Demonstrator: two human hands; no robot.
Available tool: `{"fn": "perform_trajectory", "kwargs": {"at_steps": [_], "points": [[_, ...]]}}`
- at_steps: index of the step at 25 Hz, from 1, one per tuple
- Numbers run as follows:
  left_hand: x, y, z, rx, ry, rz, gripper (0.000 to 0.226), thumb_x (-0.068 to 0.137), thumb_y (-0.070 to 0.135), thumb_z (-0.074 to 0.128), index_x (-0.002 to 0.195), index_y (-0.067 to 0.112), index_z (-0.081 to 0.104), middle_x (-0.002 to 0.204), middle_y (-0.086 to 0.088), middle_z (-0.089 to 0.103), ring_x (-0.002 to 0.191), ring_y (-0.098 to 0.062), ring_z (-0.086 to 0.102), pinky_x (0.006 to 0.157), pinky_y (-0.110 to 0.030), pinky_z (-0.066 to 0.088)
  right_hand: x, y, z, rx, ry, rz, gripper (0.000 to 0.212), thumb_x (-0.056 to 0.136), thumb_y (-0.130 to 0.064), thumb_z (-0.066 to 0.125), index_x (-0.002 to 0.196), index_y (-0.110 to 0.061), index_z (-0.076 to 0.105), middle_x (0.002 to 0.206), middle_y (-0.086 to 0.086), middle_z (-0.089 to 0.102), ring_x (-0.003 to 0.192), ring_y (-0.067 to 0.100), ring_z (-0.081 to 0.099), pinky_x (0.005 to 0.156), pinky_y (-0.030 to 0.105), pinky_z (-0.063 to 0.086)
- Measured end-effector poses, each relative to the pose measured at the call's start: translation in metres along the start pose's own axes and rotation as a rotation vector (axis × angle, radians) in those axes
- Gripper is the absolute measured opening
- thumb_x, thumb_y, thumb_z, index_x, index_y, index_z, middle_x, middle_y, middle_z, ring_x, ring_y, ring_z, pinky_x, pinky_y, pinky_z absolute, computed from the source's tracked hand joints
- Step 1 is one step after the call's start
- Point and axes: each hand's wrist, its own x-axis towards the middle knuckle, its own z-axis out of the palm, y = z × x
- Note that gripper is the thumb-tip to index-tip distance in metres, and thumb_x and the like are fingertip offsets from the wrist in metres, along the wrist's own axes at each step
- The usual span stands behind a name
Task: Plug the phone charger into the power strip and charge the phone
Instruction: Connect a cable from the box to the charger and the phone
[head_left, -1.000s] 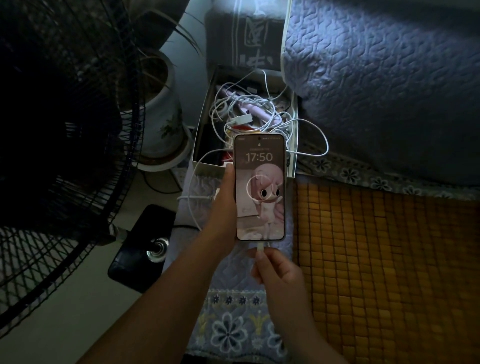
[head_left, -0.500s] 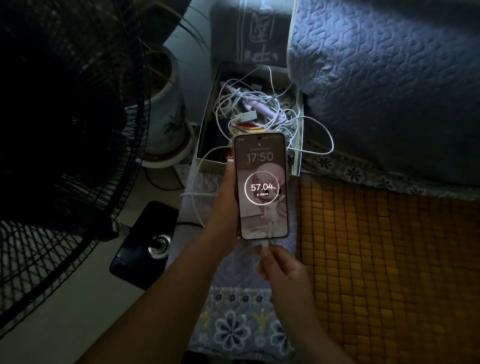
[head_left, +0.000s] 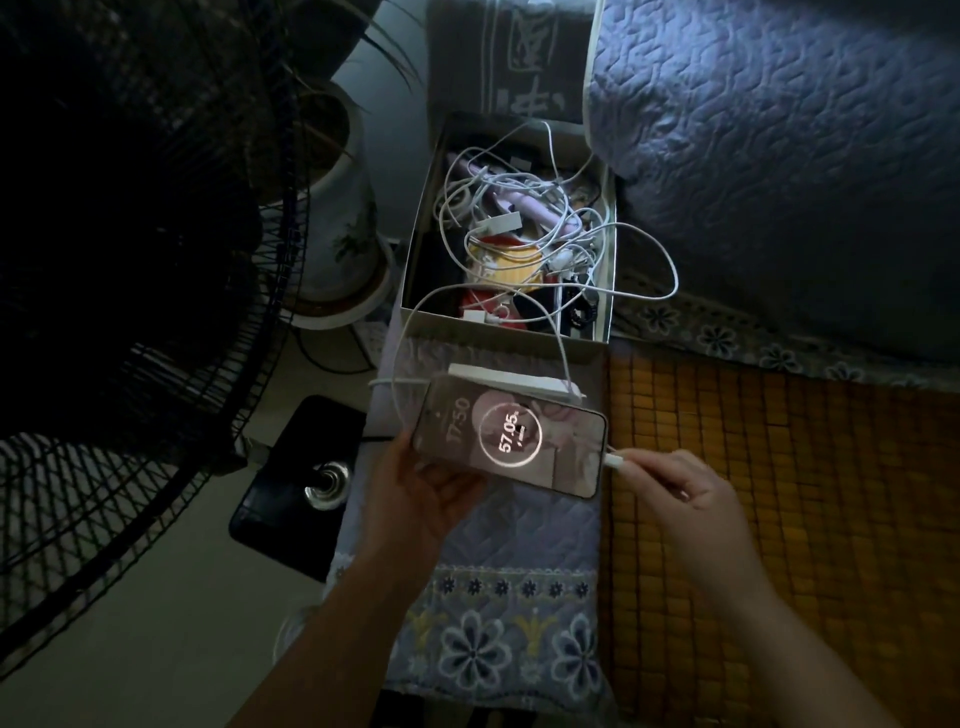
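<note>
The phone (head_left: 511, 435) lies sideways above the bed edge, its lit screen showing 17:50 and a ring with 57.05. My left hand (head_left: 415, 499) grips its lower left end from beneath. My right hand (head_left: 685, 486) pinches the white charger cable at the plug (head_left: 615, 460), which sits in the phone's right end. A white power strip (head_left: 511, 383) lies just behind the phone, partly hidden by it. The white cable (head_left: 410, 343) loops from the strip's left end up toward the box.
An open cardboard box (head_left: 511, 332) full of tangled white cables stands behind the strip. A standing fan (head_left: 130, 312) with its black base (head_left: 296, 483) fills the left. A potted plant (head_left: 337, 208) is beyond it. A bamboo mat (head_left: 779, 519) and quilt (head_left: 779, 156) cover the bed at right.
The phone has turned from upright to sideways and come lower. The charging ring appeared on its screen, rising from 57.04 to 57.05. My right hand moved right with the plug.
</note>
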Motion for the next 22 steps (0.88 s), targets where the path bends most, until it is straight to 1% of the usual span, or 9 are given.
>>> {"fn": "perform_trajectory", "kwargs": {"at_steps": [2, 4, 6, 9, 11, 14, 17, 19, 22], "points": [[-0.010, -0.021, -0.017, -0.084, 0.024, -0.061, 0.047, 0.092, 0.038, 0.039, 0.072, 0.019, 0.077, 0.079, -0.007, 0.077, 0.074, -0.021, 0.072, 0.061, -0.032, 0.059, 0.003, 0.011, -0.009, -0.160, -0.048, -0.004, 0.007, 0.076, -0.047, 0.063, 0.080, -0.047, 0.068, 0.081, -0.009, 0.062, 0.088, 0.011, 0.053, 0.084, 0.046, 0.047], [-0.020, -0.040, -0.032, -0.172, 0.050, -0.129, 0.044, 0.092, 0.036, 0.042, 0.076, 0.016, 0.078, 0.086, -0.012, 0.077, 0.079, -0.026, 0.073, 0.061, -0.034, 0.060, 0.002, 0.022, -0.011, -0.283, -0.109, 0.027, 0.024, 0.066, -0.064, 0.056, 0.080, -0.049, 0.069, 0.079, -0.013, 0.063, 0.088, 0.005, 0.049, 0.090, 0.050, 0.042], [-0.028, -0.058, -0.045, -0.208, 0.088, -0.186, 0.040, 0.091, 0.033, 0.046, 0.078, 0.013, 0.077, 0.089, -0.016, 0.076, 0.082, -0.030, 0.073, 0.059, -0.036, 0.060, 0.000, 0.037, -0.009, -0.340, -0.151, 0.082, 0.031, 0.060, -0.071, 0.051, 0.078, -0.052, 0.067, 0.079, -0.014, 0.064, 0.091, 0.003, 0.050, 0.096, 0.053, 0.037], [-0.033, -0.080, -0.060, -0.199, 0.141, -0.252, 0.034, 0.090, 0.030, 0.048, 0.086, 0.009, 0.074, 0.092, -0.019, 0.075, 0.083, -0.035, 0.072, 0.063, -0.038, 0.061, -0.005, 0.061, 0.003, -0.442, -0.173, 0.175, 0.005, 0.071, -0.059, 0.060, 0.071, -0.055, 0.062, 0.081, -0.017, 0.064, 0.097, 0.007, 0.054, 0.106, 0.055, 0.026], [-0.033, -0.088, -0.066, -0.169, 0.168, -0.285, 0.032, 0.089, 0.030, 0.048, 0.094, 0.007, 0.070, 0.094, -0.020, 0.074, 0.085, -0.035, 0.072, 0.069, -0.040, 0.061, -0.009, 0.075, 0.013, -0.586, -0.159, 0.232, 0.007, 0.076, -0.055, 0.062, 0.069, -0.054, 0.058, 0.084, -0.022, 0.061, 0.106, 0.009, 0.052, 0.110, 0.054, 0.017], [-0.025, -0.093, -0.071, -0.149, 0.219, -0.314, 0.032, 0.092, 0.030, 0.045, 0.099, 0.006, 0.064, 0.088, -0.019, 0.074, 0.087, -0.034, 0.069, 0.069, -0.039, 0.061, -0.014, 0.087, 0.026, -0.764, -0.104, 0.242, 0.016, 0.073, -0.063, 0.058, 0.076, -0.048, 0.061, 0.087, -0.021, 0.060, 0.108, 0.012, 0.049, 0.108, 0.055, 0.016], [-0.014, -0.091, -0.074, -0.102, 0.253, -0.288, 0.030, 0.095, 0.029, 0.042, 0.097, 0.009, 0.064, 0.083, -0.016, 0.076, 0.090, -0.033, 0.067, 0.063, -0.037, 0.061, -0.011, 0.091, 0.036, -0.798, -0.040, 0.189, 0.023, 0.073, -0.065, 0.057, 0.078, -0.043, 0.063, 0.085, -0.019, 0.061, 0.105, 0.013, 0.050, 0.107, 0.056, 0.017], [-0.007, -0.088, -0.076, -0.073, 0.275, -0.285, 0.029, 0.095, 0.030, 0.041, 0.099, 0.011, 0.063, 0.082, -0.015, 0.077, 0.091, -0.032, 0.067, 0.065, -0.038, 0.058, -0.007, 0.089, 0.041, -0.810, -0.018, 0.168, 0.023, 0.074, -0.063, 0.057, 0.081, -0.041, 0.063, 0.086, -0.018, 0.061, 0.105, 0.013, 0.050, 0.107, 0.056, 0.017], [0.002, -0.081, -0.077, -0.050, 0.297, -0.300, 0.029, 0.094, 0.031, 0.043, 0.101, 0.011, 0.063, 0.081, -0.014, 0.077, 0.080, -0.030, 0.073, 0.058, -0.034, 0.059, 0.000, 0.085, 0.049, -0.846, -0.005, 0.140, 0.024, 0.076, -0.061, 0.057, 0.083, -0.039, 0.064, 0.087, -0.014, 0.062, 0.105, 0.015, 0.050, 0.107, 0.056, 0.018]]}}
